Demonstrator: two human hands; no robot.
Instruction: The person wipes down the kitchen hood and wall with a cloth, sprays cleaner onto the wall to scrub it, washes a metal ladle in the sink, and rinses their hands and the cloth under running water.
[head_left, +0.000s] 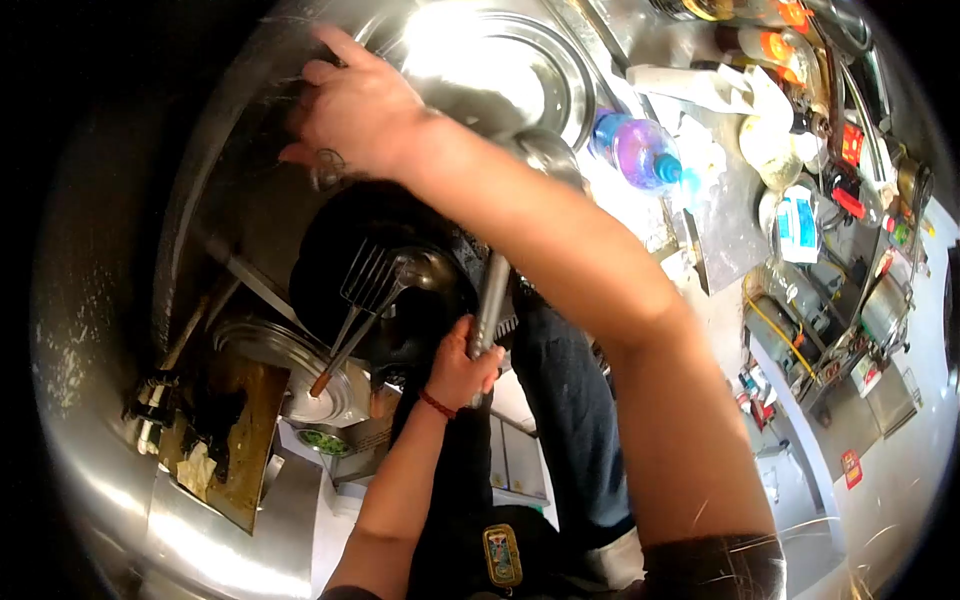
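My left hand [465,368], with a red bracelet at the wrist, is wrapped round a thick metal handle [492,295]. That handle runs up under my right forearm; a rounded metal bowl [548,158] shows beyond the arm, but whether they join is hidden. My right hand [360,115] reaches across to the upper left, slightly blurred, fingers apart, with nothing visible in it. By its wrist is a small shiny metal piece [327,168] that I cannot identify. Below that hand lies a black pan-like shape [325,262], with a slotted turner [368,278] and a ladle [432,270] over it.
A wide steel basin [578,75] stands at the top. Beside it lies a purple-blue bottle [635,150]. Several bottles [765,45] line the upper right. At the left are a steel bowl [345,400], a greasy tray [250,440] and a dish of chopped greens [322,441].
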